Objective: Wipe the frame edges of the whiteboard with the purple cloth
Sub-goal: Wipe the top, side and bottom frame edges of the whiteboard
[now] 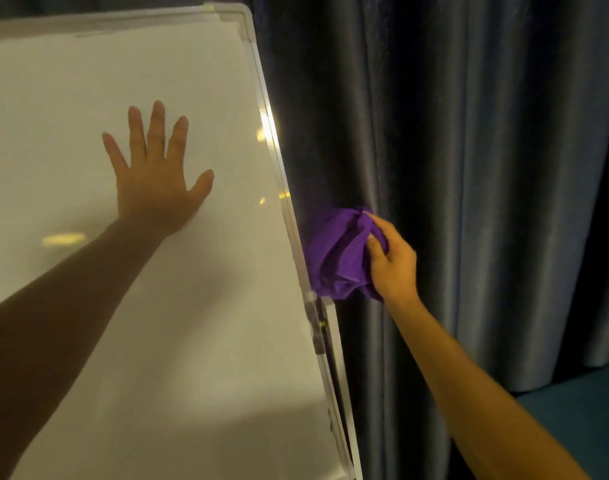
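Whiteboard (130,306): upright, braced by left hand (156,174), fingers spread flat on its surface.
Purple cloth (337,252): bunched, gripped in right hand (391,263), pressed against the right frame edge (289,209) about mid-height, above a bracket (318,327).
Progress: right edge judged under way; top edge and corner untouched by the cloth now; cleaned portions cannot be told.

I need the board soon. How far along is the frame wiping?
Done: cannot tell; no edge looks visibly different. In hand: the right hand presses the purple cloth against the whiteboard right frame edge, while the left hand braces the board. Left: not judgeable.
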### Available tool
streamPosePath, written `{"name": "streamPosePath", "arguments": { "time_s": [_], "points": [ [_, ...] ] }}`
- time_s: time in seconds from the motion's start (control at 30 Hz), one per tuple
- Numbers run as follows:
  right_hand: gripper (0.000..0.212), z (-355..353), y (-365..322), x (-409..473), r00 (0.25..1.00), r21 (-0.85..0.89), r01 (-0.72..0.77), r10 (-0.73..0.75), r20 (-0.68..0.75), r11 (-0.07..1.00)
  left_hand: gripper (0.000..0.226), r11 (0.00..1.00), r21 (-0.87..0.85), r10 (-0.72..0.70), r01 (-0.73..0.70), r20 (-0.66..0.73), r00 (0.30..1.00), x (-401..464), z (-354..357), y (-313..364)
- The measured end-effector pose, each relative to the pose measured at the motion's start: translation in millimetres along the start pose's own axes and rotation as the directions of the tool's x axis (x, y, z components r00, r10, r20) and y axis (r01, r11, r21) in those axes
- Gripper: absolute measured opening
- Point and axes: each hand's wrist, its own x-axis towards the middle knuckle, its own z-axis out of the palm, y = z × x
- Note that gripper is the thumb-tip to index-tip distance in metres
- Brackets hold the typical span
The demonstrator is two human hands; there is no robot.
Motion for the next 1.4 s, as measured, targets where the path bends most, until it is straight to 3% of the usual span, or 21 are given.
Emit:
{"name": "streamPosePath", "arguments": {
  "time_s": [0.07,0.2,0.33,0.43,0.6,0.77,0.87,1.03,1.4],
  "points": [
    [0.036,-10.8,6.7,-2.7,1.0,0.048,-0.027,0.027,0.006,0.998,0.082,1.0,-0.007,0.012,-0.012,-0.045,0.999,-27.0,14.0,20.1],
    [0.033,-13.7,27.9,-24.1,0.993,0.157,-0.096,0.084,0.08,0.983,0.065,0.983,-0.001,0.184,-0.186,-0.135,0.974,-119.0,71.1,70.9],
    [0.035,7.4,53.4,-72.4,0.925,0.187,-0.281,0.214,0.313,0.941,0.069,0.995,0.044,0.097,-0.091,-0.164,0.982,-135.0,95.2,96.1],
    [0.036,18.0,70.6,-89.3,0.887,0.265,-0.38,0.268,0.377,0.886,0.072,0.995,0.081,0.075,-0.064,-0.135,0.988,-129.1,101.1,100.0],
    [0.04,46.0,71.7,-72.6,0.891,0.241,-0.302,0.183,0.416,0.922,0.074,0.991,0.128,0.055,-0.043,-0.087,0.995,-117.1,105.3,109.0],
    [0.072,82.0,84.0,-80.0,0.889,0.118,-0.337,0.274,0.367,0.934,0.08,0.978,0.21,0.026,-0.013,-0.061,0.998,-110.9,118.2,111.3],
    [0.066,85.9,97.4,-82.3,0.897,0.039,-0.264,0.231,0.376,0.964,0.08,0.984,0.18,0.001,0.006,-0.039,0.999,-103.2,124.9,110.3],
    [0.081,74.3,110.5,-93.6,0.844,0.101,-0.382,0.302,0.442,0.919,0.079,0.988,0.151,-0.017,0.018,-0.01,1.0,-100.9,125.0,113.6],
    [0.058,54.3,79.4,-124.9,0.895,0.019,-0.282,0.256,0.364,0.959,0.075,0.991,0.134,-0.016,0.026,-0.08,0.997,-124.6,114.6,114.8]
  ]
}}
